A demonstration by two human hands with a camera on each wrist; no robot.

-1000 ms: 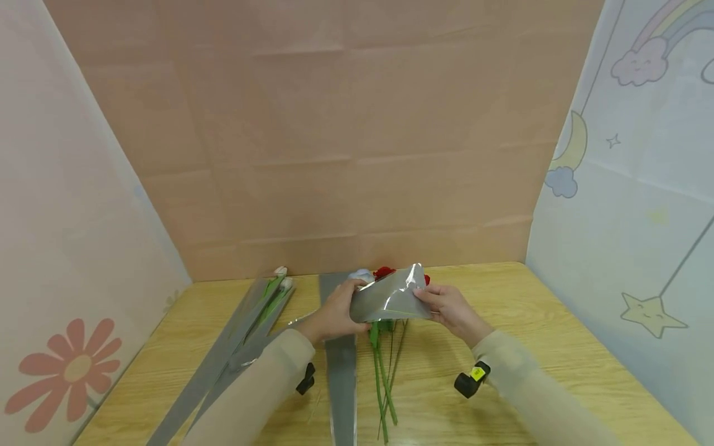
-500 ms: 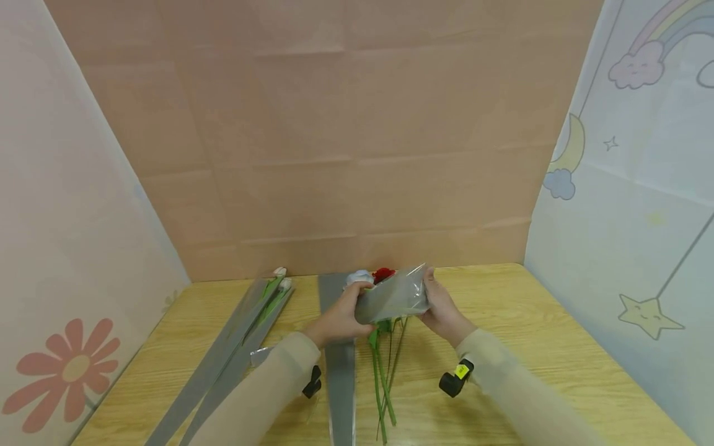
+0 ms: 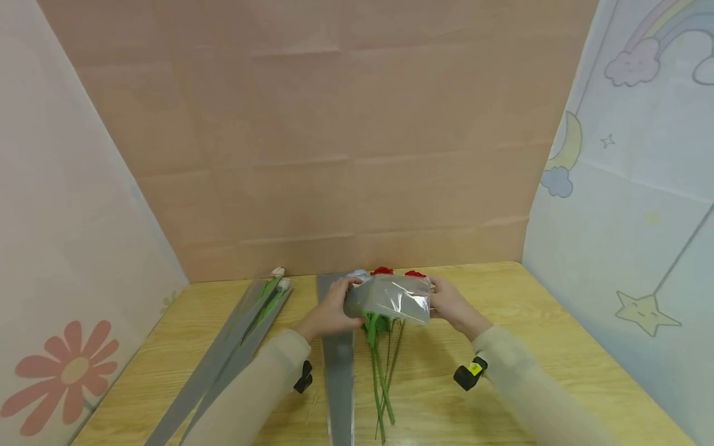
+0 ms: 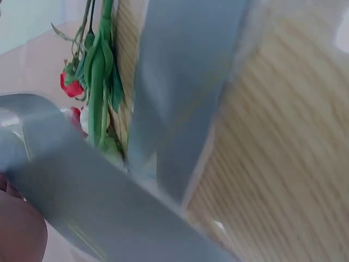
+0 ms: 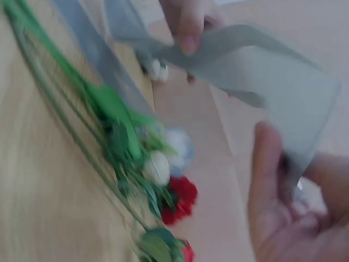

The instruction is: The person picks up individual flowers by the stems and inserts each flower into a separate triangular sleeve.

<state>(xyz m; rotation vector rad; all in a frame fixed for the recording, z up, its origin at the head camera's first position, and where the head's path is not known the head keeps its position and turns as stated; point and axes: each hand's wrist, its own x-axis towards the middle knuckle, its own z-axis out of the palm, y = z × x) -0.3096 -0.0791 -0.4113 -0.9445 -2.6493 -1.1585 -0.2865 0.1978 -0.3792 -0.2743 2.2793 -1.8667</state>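
A grey, see-through plastic sleeve (image 3: pixel 387 297) stretches between both hands, raised over the flowers. My left hand (image 3: pixel 331 313) grips its left end, fingers above and thumb below. At the other end my right hand (image 3: pixel 453 308) pinches the edge; its thumb (image 5: pixel 266 158) shows against the bent film in the right wrist view. Below lie loose flowers: a red bloom (image 5: pixel 182 197), a white tulip (image 5: pixel 157 168) and a pale blue bloom (image 5: pixel 180 148), with green stems (image 3: pixel 382 384) pointing toward me. The sleeve partly covers their heads in the head view.
Left of the stems, a long grey sleeve (image 3: pixel 338 378) lies flat on the wooden table (image 3: pixel 535 347). Farther left are white tulips (image 3: pixel 281 285) in grey sleeves (image 3: pixel 223 365). A tan backdrop (image 3: pixel 346 155) closes off the back, with printed sheets on both sides.
The sleeve's right end has dropped and turned more level, showing a red bloom behind it. My right hand shifted in to the left, then back out to the right; the left moved slightly left.
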